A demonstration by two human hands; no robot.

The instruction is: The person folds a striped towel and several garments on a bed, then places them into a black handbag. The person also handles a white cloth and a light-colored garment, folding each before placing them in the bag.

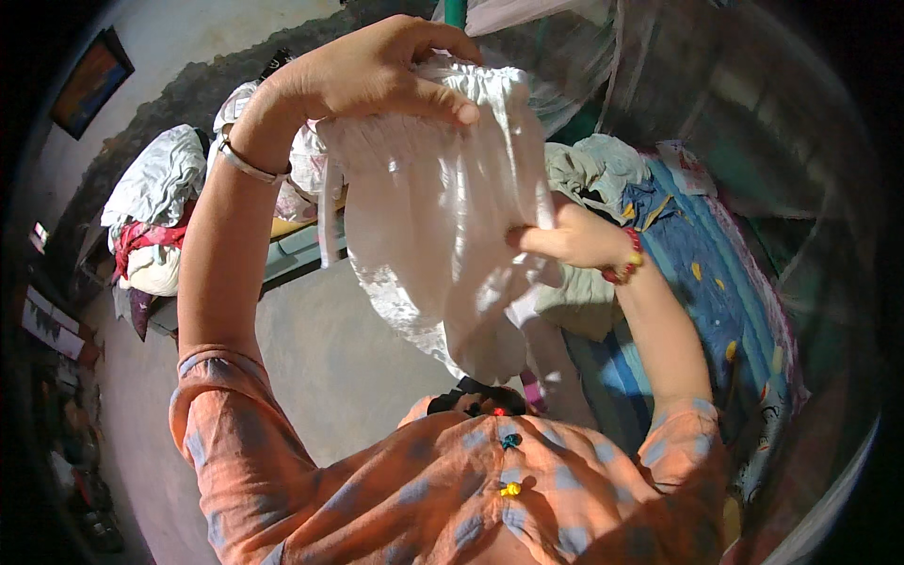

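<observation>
A gathered white cloth garment [417, 233] hangs in front of my chest, partly sunlit, with a ruffled, elastic-looking top edge. My left hand [381, 74], with a bangle on its wrist, grips that upper edge between thumb and fingers. On the garment's right side my right hand [565, 236] pinches the cloth, its thumb in front and its other fingers mostly hidden behind. A red and yellow bracelet circles the right wrist. A narrow white strip [327, 212] dangles from the garment's left side.
Piled clothes [159, 183] and further bundles [307, 166] lie at the left and back, beyond grey floor [318, 332]. At the right, a bed with a blue patterned cover [706, 261] holds crumpled clothes [607, 166]. Sheer netting [572, 92] and a green pole [455, 13] stand behind.
</observation>
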